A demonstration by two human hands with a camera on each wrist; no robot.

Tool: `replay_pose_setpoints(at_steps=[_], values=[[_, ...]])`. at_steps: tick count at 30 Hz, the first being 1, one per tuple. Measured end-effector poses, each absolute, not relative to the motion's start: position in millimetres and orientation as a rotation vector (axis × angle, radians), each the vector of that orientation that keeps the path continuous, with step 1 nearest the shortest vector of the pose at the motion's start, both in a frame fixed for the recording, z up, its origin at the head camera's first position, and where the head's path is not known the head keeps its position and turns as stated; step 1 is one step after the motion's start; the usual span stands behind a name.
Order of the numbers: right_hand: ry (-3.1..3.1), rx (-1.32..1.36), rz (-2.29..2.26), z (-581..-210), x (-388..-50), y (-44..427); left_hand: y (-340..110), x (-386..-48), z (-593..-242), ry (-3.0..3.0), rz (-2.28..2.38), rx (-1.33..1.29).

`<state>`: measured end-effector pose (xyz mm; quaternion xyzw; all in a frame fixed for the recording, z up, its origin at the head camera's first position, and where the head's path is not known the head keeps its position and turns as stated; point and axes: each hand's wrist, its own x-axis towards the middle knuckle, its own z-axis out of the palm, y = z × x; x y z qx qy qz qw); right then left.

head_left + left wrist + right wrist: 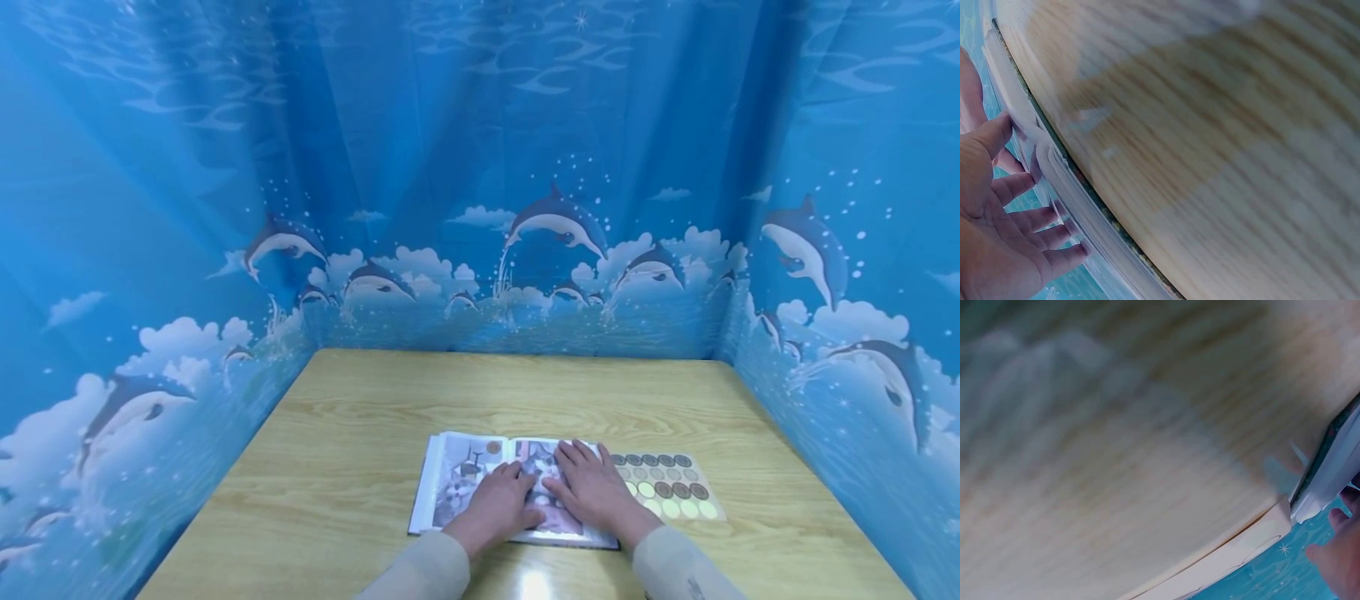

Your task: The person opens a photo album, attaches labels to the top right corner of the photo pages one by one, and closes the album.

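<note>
Under the left hand and right hand lies an open book; both rest on it, fingers extended, gripping nothing. They seem to be pressing it flat; turning a page next would call for a light pinch.

Open picture book, lying flat on the wood-grain table, grey-toned illustrated pages with white borders, a brown disc at the left page's top corner, left hand resting near the gutter, right hand spread across the right page, dark-edged cover beneath
</note>
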<state>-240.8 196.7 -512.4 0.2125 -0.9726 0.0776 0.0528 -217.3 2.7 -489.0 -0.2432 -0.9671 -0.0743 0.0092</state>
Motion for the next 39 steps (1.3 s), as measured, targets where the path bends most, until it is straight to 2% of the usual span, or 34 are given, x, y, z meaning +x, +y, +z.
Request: replay_pose_setpoints(at_steps=[19,39], values=[[-2.926,0.651,0.252,-512.2,-232.6,206.6,3.7,-216.9,-487.5,-3.07,-0.27,-0.717],[-2.932,0.607,0.261,-512.8,-240.5,208.2,3.6,-216.2,-484.8,-3.083,-0.249,-0.735]])
